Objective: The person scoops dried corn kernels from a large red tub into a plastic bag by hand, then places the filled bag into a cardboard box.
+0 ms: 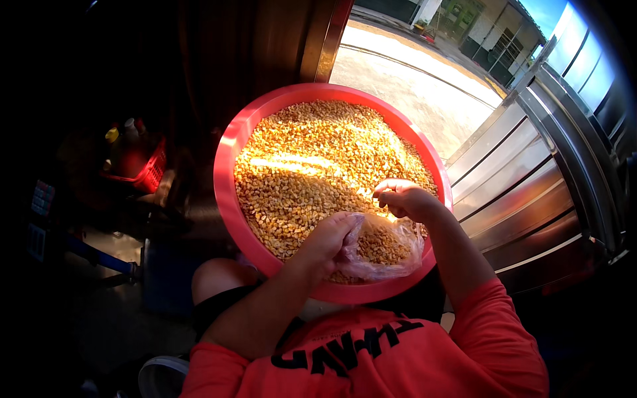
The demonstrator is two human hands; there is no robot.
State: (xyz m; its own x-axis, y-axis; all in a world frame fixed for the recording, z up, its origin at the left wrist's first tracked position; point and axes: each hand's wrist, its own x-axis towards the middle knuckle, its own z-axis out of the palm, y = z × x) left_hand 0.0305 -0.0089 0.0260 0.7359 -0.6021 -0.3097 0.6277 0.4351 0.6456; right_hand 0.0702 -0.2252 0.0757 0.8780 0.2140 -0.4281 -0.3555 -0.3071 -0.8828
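A wide red plastic basin (226, 164) rests at my lap, heaped with dried corn kernels (308, 134). My left hand (331, 239) grips the left edge of a clear plastic bag (413, 266), which lies over the basin's near right part. Darker, smaller-looking pieces (380, 246) fill part of the bag. Just above the bag's far edge is my right hand (400, 199), its fingers curled and the thumb near the index finger. Whether something small is pinched between those fingers cannot be made out.
On the left, a red plastic basket (154, 166) holds bottles. A ribbed metal door (522, 194) stands at the right, beside a doorway onto sunlit concrete ground (398, 84). Near my left side at the bottom is a pale round container (161, 378). Deep shadow hides much of the left.
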